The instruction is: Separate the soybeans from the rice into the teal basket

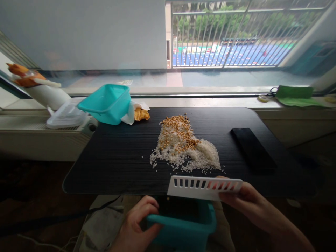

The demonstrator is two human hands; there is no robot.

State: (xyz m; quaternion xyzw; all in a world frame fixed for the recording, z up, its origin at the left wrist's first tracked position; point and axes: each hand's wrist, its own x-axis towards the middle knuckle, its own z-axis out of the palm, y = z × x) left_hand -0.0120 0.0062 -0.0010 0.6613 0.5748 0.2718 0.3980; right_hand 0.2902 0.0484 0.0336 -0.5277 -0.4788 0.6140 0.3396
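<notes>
A pile of white rice [207, 154] mixed with yellow soybeans [175, 122] lies on the dark table [120, 157]. My right hand [246, 196] holds a white slotted plastic plate [194, 190] by its right end, over the table's front edge. Below that edge is a teal plastic bin [183, 224], partly hidden beneath the plate. Its rim is gripped at the left by my left hand [141, 220], fingers bent over it. One small round bean shows just under the plate's left corner. The inside of the bin is too dark to make out.
Another teal bin [110, 103] stands tilted at the table's back left, beside a crumpled orange-and-white wrapper [141, 112]. A black phone [252, 148] lies on the right. Green cloth [295, 95] and scissors [273, 92] rest on the sill; a clear lid [68, 113] sits at left.
</notes>
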